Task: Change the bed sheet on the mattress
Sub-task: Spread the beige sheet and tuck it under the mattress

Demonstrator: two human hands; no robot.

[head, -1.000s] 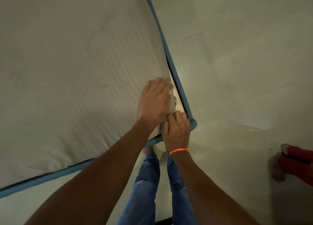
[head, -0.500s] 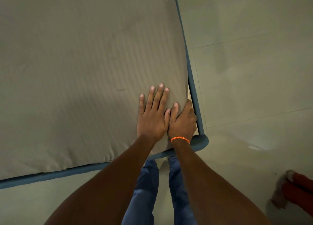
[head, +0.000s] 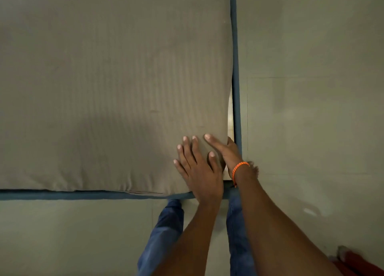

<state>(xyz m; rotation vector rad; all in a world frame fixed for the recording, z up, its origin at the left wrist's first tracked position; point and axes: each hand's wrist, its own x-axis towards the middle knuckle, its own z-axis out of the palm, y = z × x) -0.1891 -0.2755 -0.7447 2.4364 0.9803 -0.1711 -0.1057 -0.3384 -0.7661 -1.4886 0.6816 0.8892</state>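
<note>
A pale striped bed sheet (head: pixel 108 93) is lying flat over the mattress and is filling most of the view. A blue edge (head: pixel 235 68) is running along the right side and the near side of the bed. The person is standing at the near right corner, and their blue trousers (head: pixel 164 234) are showing below the bed.

The left hand (head: pixel 197 167) is lying flat on top of the sheet, right at that corner. Its fingers are straight and spread a little, and they are pressing down on the cloth.

The right hand (head: pixel 225 151) is just beside it, at the very side of the corner. One finger is lying on top of the sheet, while the other fingers are going down over the side, between the sheet and the blue edge. They are hidden there, so whether they are pinching the cloth cannot be told. An orange band (head: pixel 239 167) is sitting on that wrist.

A light strip (head: pixel 230 113) is showing in the gap by the right hand. The pale floor (head: pixel 311 109) is lying all around the bed.
</note>
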